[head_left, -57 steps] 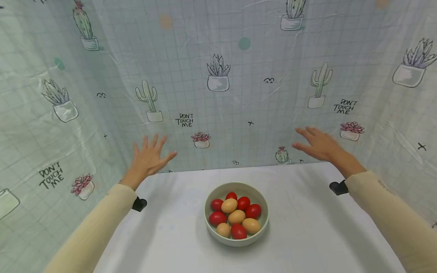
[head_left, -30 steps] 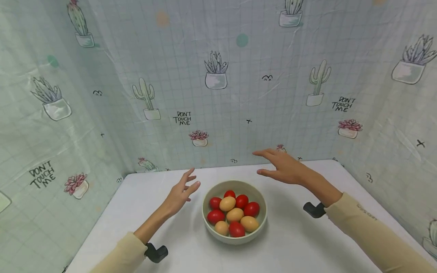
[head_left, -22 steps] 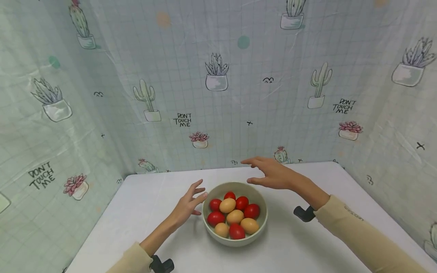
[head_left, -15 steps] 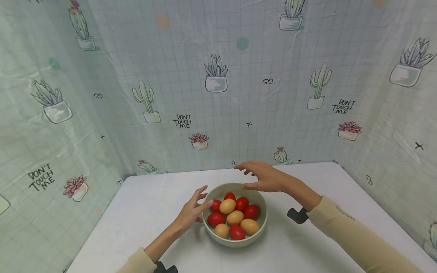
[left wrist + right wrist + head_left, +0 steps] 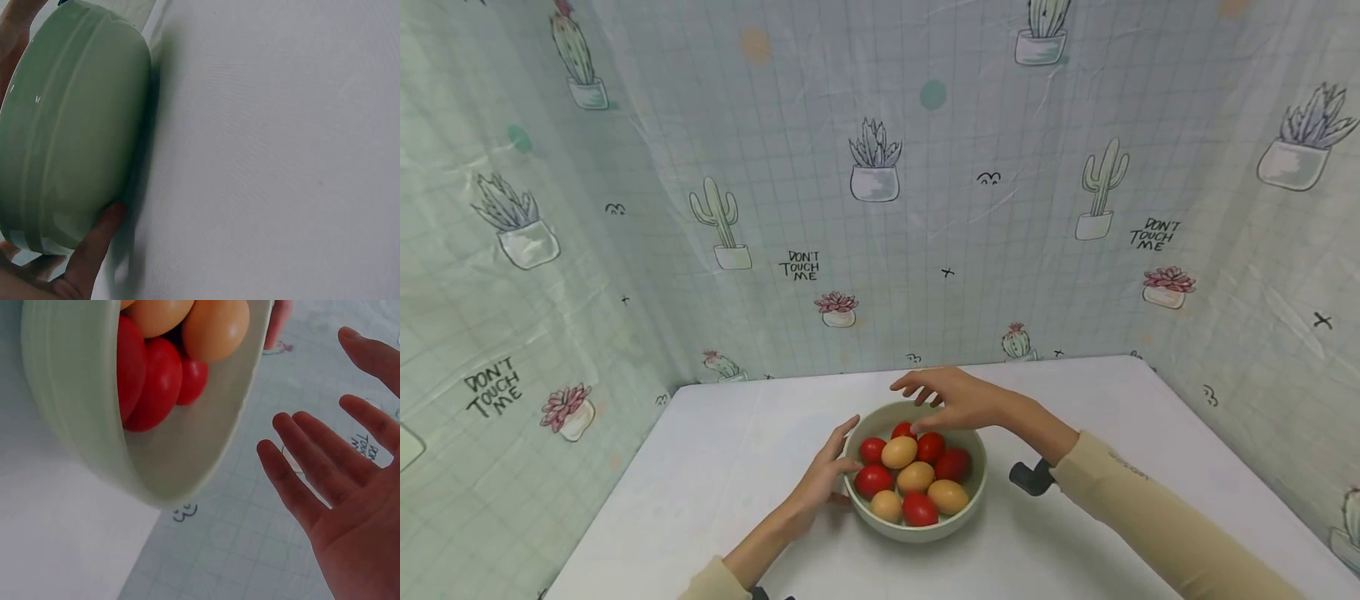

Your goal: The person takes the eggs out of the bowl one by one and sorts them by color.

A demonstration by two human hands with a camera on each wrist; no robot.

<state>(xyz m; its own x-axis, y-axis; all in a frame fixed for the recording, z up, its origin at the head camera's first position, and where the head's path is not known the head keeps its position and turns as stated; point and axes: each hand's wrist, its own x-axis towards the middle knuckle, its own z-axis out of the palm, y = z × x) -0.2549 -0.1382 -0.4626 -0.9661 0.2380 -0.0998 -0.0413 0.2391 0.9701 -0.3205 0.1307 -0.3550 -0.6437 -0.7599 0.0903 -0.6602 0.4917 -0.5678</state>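
A round bowl (image 5: 87, 125), pale green with a glossy, glaze-like finish, stood upright on the white worktop (image 5: 737, 442), whose surface showed a fine grain in the left wrist view. Faint lines ringed the bowl's outer wall below a thin, even rim. Inside, crowded together, lay six visible red eggs (image 5: 874, 481) and four visible tan eggs (image 5: 915, 477), all smooth ovals with a soft sheen.

The left hand (image 5: 820, 479) was at the bowl's left side, its grip loosely spread, thumb at the rim and one fingertip against the curved wall near the base; how firmly it pressed could not be told. The right hand (image 5: 958, 400) hovered over the far right part of the rim with its grip wide, thumb well parted from slightly bent fingers, holding nothing; the right wrist view showed it apart from the bowl.

The beige right sleeve (image 5: 1150, 508) carried a short line of lettering, too small to read, and a black fitting (image 5: 1032, 479) sat beside its cuff. Behind hung a creased, faintly shiny sheet (image 5: 880, 233), printed with a thin grid and potted cacti (image 5: 721, 225). Dark, hand-drawn capitals on it read "DON'T TOUCH ME" at left, centre and right.
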